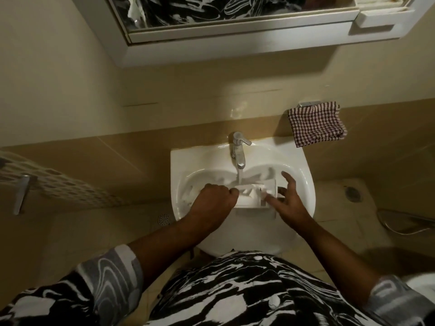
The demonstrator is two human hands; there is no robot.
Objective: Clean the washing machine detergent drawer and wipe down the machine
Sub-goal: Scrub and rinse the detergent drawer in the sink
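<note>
The white detergent drawer (249,200) lies in the basin of the white sink (303,184), under water running from the chrome tap (238,149). My left hand (215,196) is curled into a fist at the drawer's left end and grips its edge. My right hand (284,196) has its fingers spread and straight, and rests over the drawer's right end. The drawer's compartments are blurred by motion and water. No washing machine is in sight.
A red-and-white checked cloth (316,124) hangs from a holder on the wall at the sink's right. A mirrored cabinet (235,29) hangs above. A perforated white basket (61,184) is at the left. A floor drain (352,194) and hose (404,222) lie at the right.
</note>
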